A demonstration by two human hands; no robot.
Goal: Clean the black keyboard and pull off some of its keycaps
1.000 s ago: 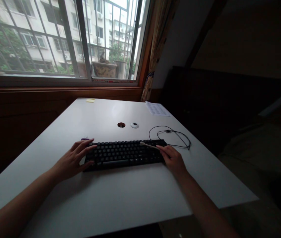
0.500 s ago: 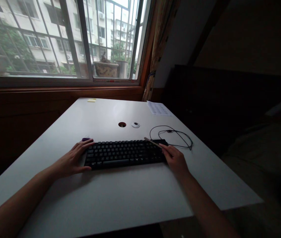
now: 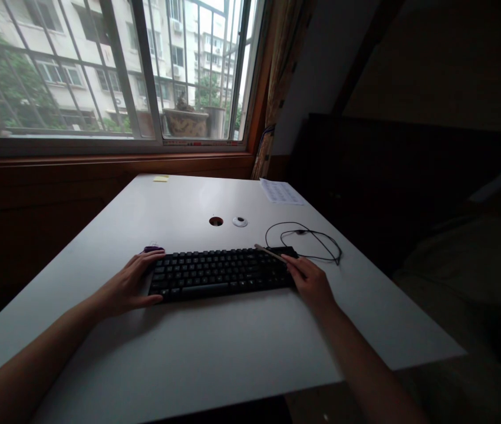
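A black keyboard [image 3: 210,274] lies flat on the white desk [image 3: 197,347]. My left hand [image 3: 133,280] grips its left end, fingers at the back corner and thumb along the front edge. Pinched between the fingers of my right hand [image 3: 310,280] is a thin pale stick [image 3: 270,253], slightly wider at its far tip, perhaps a small brush. It slants over the keyboard's right part, its tip near the top row of keys; whether it touches them I cannot tell. A small purple item [image 3: 153,249] lies just behind my left fingers, partly hidden.
A black cable [image 3: 332,241] loops on the desk at the right. Farther back are a cable hole [image 3: 216,222], its white cover [image 3: 240,222], a printed sheet [image 3: 281,192] and a yellow sticky note [image 3: 161,178]. Beyond the desk stands a barred window [image 3: 162,70].
The whole view has shifted slightly, so everything sits a little farther left. Both hands keep their places on the keyboard and the stick, with hardly any movement visible.
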